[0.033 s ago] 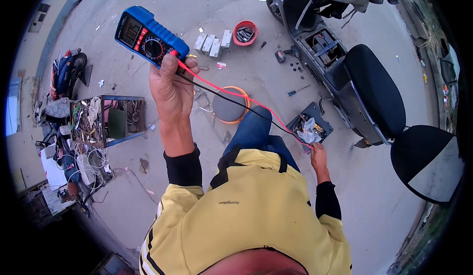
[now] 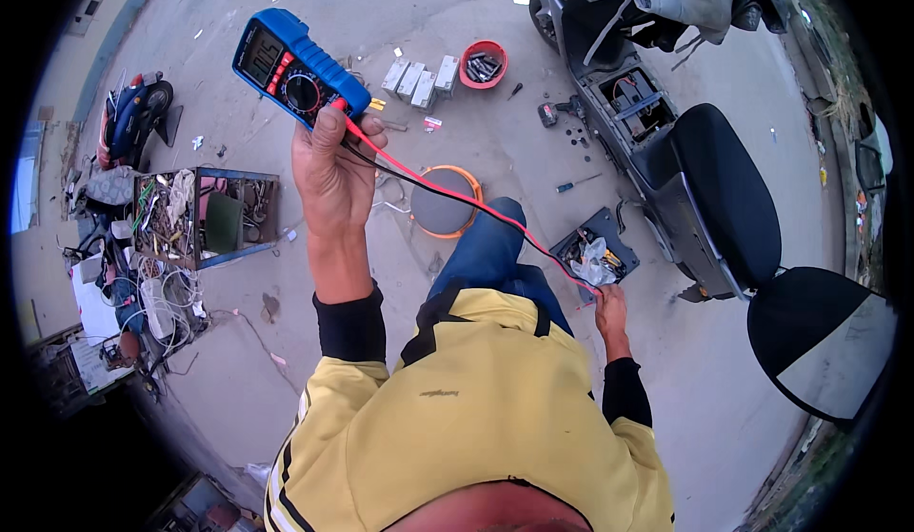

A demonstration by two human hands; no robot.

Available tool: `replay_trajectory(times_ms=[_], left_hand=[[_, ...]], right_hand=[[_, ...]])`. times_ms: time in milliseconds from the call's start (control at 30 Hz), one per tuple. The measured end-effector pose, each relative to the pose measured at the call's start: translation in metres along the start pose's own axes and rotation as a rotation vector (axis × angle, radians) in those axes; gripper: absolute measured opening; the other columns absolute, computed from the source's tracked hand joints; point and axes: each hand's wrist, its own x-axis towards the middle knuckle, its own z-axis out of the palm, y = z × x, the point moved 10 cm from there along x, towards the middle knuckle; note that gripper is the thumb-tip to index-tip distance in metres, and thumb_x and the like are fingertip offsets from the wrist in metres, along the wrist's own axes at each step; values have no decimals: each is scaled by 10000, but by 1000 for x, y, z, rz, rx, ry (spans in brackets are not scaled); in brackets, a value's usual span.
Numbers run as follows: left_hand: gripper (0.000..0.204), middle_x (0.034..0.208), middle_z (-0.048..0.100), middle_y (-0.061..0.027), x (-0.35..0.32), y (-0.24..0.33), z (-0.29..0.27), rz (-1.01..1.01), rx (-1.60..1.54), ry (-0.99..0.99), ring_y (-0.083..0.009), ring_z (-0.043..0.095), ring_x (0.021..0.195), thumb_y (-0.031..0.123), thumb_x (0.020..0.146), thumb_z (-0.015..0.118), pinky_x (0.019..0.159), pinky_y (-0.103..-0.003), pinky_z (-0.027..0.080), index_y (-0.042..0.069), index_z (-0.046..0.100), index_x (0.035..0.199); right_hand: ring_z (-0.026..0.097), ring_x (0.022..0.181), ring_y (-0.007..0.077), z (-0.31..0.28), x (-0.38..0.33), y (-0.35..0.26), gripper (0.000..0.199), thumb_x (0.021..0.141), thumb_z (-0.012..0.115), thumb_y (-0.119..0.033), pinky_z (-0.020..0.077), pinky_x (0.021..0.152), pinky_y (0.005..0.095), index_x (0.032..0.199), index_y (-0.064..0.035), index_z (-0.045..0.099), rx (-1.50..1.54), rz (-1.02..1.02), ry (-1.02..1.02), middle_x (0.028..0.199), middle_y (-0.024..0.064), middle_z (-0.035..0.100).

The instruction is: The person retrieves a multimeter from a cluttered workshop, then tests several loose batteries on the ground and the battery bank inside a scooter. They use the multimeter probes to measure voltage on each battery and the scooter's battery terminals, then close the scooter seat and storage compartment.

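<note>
My left hand (image 2: 333,165) is raised and wrapped round the lower end of a blue multimeter (image 2: 301,73), whose lit screen and dial face up. Its red lead (image 2: 411,168) and black lead (image 2: 436,189) run from the meter's lower end, across in front of my knees, to my right hand (image 2: 611,315). That hand is lower, to the right, with its fingers closed on the lead ends; the probe tips are too small to make out. Beyond it lies a dark tool case (image 2: 609,237) with a plastic bag and small tools in it.
A grey scooter (image 2: 700,199) with its battery bay uncovered stands at right. White box-shaped batteries (image 2: 421,89), a red bucket (image 2: 484,63), a drill (image 2: 562,110), a screwdriver (image 2: 578,183) and an orange-rimmed round stool (image 2: 447,200) are ahead. A cluttered metal rack (image 2: 205,220) is at left.
The view has shifted slightly. The red and black leads hang closer together near my right hand than before. Both hands keep their grip.
</note>
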Motion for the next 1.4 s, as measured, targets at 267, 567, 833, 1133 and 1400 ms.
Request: replay_trajectory(times_ms=[267, 567, 833, 1133, 1400], left_hand=[[541, 1242, 690, -196, 23, -21, -23, -1, 103, 38, -230, 747, 870, 243, 995, 767, 735, -324, 664, -74, 529, 1362], [532, 1029, 685, -94, 139, -154, -66, -174, 155, 6, -229, 764, 825, 149, 918, 847, 739, -381, 673, 14, 511, 1308], [718, 1065, 702, -97, 255, -395, -224, -507, 293, -42, -186, 748, 883, 197, 845, 913, 784, -342, 643, 24, 489, 1398], [725, 1190, 696, -106, 319, -603, -287, -545, 321, -277, -213, 758, 937, 242, 863, 898, 855, -375, 647, 30, 496, 1428], [655, 1054, 664, -96, 294, -646, -255, -559, 183, -465, -243, 769, 882, 205, 856, 905, 770, -377, 672, 37, 479, 1325]], right_hand=[[629, 1075, 385, 20, 45, 28, 227, 938, 714, -233, 523, 931, 492, 1059, -48, 762, -226, 35, -86, 1129, 171, 648], [688, 766, 351, 37, 103, 73, 264, 922, 775, -238, 555, 717, 444, 956, 18, 719, -73, 100, -220, 831, 190, 665], [593, 545, 112, 83, 275, -15, 335, 1059, 691, -333, 482, 512, 272, 1028, 1, 685, 775, 524, -116, 717, 58, 656], [716, 771, 167, 178, 508, -170, 303, 1063, 682, -266, 615, 652, 294, 1177, 12, 650, 1662, 327, -51, 930, 95, 711], [749, 839, 201, 214, 548, -215, 289, 1066, 681, -228, 628, 736, 317, 1216, 17, 651, 1638, -38, 404, 979, 118, 724]])
